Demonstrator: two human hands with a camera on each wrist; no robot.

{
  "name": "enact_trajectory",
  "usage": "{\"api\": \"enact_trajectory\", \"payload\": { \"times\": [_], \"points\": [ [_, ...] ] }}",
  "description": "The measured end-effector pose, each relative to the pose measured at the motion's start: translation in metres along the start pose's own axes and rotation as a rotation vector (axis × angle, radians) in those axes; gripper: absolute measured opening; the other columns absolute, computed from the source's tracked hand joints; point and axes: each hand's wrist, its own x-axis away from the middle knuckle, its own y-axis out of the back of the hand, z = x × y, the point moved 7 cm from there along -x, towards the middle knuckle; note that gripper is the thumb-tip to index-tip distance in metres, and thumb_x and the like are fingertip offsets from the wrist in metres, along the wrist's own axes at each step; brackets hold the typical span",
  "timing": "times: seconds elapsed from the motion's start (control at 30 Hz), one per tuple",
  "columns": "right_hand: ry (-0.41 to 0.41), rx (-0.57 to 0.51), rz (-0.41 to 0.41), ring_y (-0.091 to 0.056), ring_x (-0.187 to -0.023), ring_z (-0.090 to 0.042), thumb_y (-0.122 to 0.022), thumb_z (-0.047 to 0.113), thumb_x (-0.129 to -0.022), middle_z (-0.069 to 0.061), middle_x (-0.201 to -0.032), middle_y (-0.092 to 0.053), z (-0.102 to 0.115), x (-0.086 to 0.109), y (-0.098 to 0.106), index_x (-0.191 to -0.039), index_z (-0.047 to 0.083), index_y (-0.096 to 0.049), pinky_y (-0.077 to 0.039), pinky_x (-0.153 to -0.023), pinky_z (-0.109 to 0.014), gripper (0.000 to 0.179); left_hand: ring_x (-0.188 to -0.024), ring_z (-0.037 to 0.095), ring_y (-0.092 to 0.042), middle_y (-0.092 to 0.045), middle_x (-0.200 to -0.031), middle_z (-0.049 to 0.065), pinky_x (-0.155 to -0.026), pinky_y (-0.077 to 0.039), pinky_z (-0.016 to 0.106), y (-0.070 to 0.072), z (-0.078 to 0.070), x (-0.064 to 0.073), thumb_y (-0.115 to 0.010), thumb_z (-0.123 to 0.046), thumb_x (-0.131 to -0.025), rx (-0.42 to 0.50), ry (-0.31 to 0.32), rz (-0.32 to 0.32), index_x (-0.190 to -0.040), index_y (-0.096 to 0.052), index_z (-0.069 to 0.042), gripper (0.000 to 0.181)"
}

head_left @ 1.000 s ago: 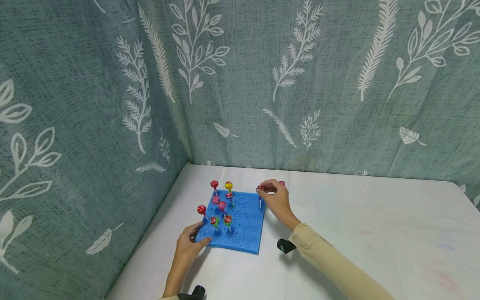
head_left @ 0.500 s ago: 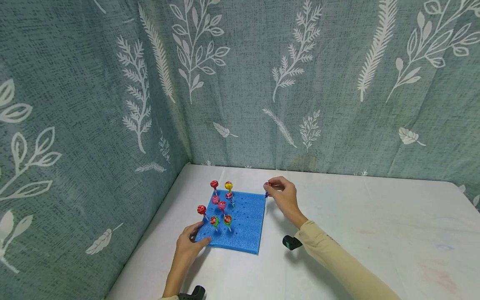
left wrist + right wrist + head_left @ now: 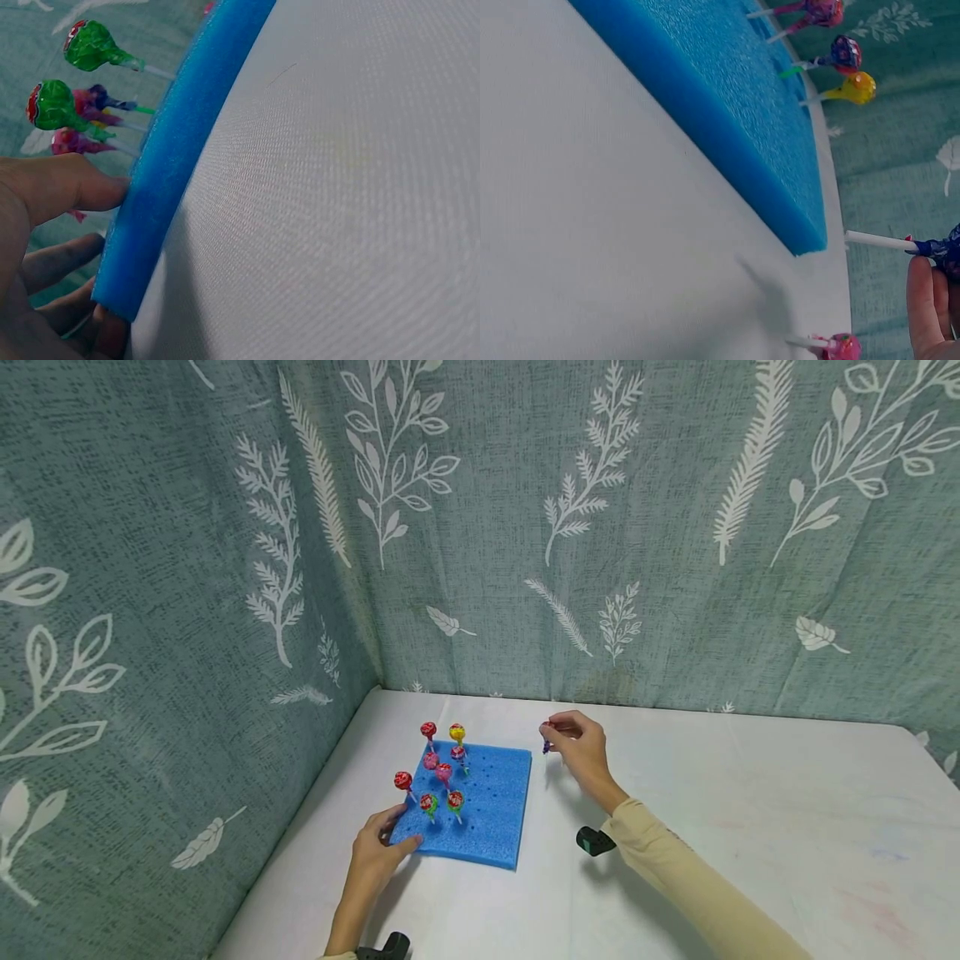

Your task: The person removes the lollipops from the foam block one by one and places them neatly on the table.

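Observation:
My left hand [image 3: 377, 849] grips the near left corner of a blue foam board [image 3: 495, 814]; in the left wrist view its thumb [image 3: 82, 186] presses the top face and fingers wrap the edge. Pinched in my right hand [image 3: 583, 752] is a lollipop with a dark blue-purple wrapper [image 3: 943, 251]. Its white stick points down, just beyond the board's far right corner and apart from it. Several lollipops stand in the board's left half, among them a yellow one [image 3: 457, 732], a red one [image 3: 403, 780] and a green-wrapped one [image 3: 456, 801].
A pink lollipop [image 3: 844, 347] lies on the white table beside the board in the right wrist view; my right hand hides it from the head view. Small holes dot the board's top. A patterned green curtain [image 3: 480, 527] hangs behind and to the left of the table [image 3: 750, 810].
My right hand has shifted right with the dark lollipop, from over the board's far right corner to past its edge. My left hand and the board stay put.

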Motion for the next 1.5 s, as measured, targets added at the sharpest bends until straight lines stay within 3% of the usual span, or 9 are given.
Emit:
{"api": "enact_trajectory", "payload": {
  "times": [0.2, 0.57, 1.0, 1.5],
  "points": [
    [0.0, 0.009, -0.013, -0.064, -0.078, -0.026, -0.072, 0.009, -0.083, -0.02, -0.093, -0.065, 0.001, -0.004, 0.009, -0.1, -0.005, -0.066, -0.057, -0.066, -0.035, 0.023, -0.113, 0.036, -0.051, -0.052, -0.126, 0.019, -0.094, -0.045, 0.049, 0.001, 0.0, 0.0, -0.076, -0.012, -0.077, -0.005, 0.005, -0.003, -0.13, -0.055, -0.001, 0.058],
    [-0.02, 0.07, -0.041, -0.061, -0.076, -0.015, -0.071, 0.012, -0.084, -0.015, -0.093, -0.066, -0.003, -0.013, 0.027, -0.099, -0.001, -0.067, -0.056, -0.064, -0.028, 0.021, -0.112, 0.036, -0.051, -0.052, -0.125, 0.019, -0.094, -0.045, 0.049, 0.002, 0.001, 0.0, -0.075, -0.011, -0.077, -0.006, 0.017, -0.01, -0.129, -0.055, -0.002, 0.057],
    [-0.079, 0.153, -0.063, -0.059, -0.08, -0.019, -0.071, 0.016, -0.084, -0.016, -0.095, -0.064, -0.017, -0.019, 0.05, -0.102, -0.001, -0.067, -0.056, -0.061, -0.026, 0.025, -0.112, 0.037, -0.051, -0.053, -0.123, 0.02, -0.093, -0.045, 0.049, 0.003, -0.001, 0.001, -0.076, -0.012, -0.077, -0.01, 0.016, -0.013, -0.129, -0.055, -0.001, 0.057],
    [-0.115, 0.251, -0.055, -0.06, -0.078, -0.019, -0.072, 0.016, -0.084, -0.016, -0.094, -0.065, -0.037, -0.028, 0.06, -0.1, -0.001, -0.066, -0.056, -0.061, -0.028, 0.024, -0.112, 0.038, -0.051, -0.053, -0.124, 0.02, -0.093, -0.045, 0.049, 0.002, -0.002, 0.001, -0.077, -0.012, -0.076, -0.002, 0.017, -0.013, -0.128, -0.056, 0.0, 0.057]
  ]
}}
